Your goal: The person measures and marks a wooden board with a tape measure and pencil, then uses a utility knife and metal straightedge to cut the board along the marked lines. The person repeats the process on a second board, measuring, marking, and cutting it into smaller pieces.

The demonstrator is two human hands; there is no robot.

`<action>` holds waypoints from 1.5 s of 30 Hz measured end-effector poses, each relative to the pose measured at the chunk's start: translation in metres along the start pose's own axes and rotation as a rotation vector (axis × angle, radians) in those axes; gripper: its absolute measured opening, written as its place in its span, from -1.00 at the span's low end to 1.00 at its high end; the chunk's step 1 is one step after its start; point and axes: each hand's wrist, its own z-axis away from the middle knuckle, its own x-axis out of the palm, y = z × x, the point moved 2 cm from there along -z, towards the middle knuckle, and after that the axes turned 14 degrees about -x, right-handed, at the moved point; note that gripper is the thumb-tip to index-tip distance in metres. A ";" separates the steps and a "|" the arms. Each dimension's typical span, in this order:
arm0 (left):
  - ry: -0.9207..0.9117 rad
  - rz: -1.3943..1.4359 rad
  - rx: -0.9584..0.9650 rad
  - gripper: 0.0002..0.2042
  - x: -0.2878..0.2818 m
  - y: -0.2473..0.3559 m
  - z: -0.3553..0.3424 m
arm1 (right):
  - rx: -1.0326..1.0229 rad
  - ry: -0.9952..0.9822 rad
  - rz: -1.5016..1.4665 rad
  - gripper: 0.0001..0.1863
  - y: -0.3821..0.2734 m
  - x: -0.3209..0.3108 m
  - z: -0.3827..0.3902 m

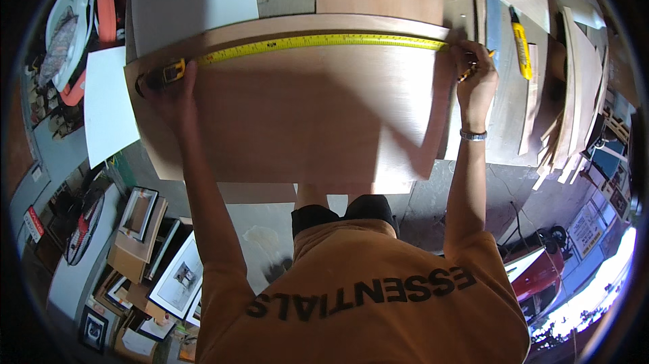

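Observation:
A yellow tape measure (324,40) is drawn out across a wide brown plywood sheet (291,114), close to the sheet's far edge. My left hand (174,97) is closed round its black-and-yellow case near the sheet's left side. At the right edge, my right hand (477,83) pinches the free end of the blade. A thin yellow-and-dark stick, perhaps a pencil, also pokes out between the right fingers; its exact kind is hard to make out. The blade runs nearly straight between both hands, its numbers facing up.
A yellow utility knife (520,46) lies to the right, near long wood strips (574,87). White sheets (108,107) stick out at the left. Picture frames (177,277) and a fan (84,229) stand at the lower left. A red vehicle (541,276) is at the lower right.

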 end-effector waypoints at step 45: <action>-0.028 0.108 0.032 -0.17 0.033 -0.024 0.002 | 0.042 0.130 -0.645 -0.89 -0.152 0.135 0.013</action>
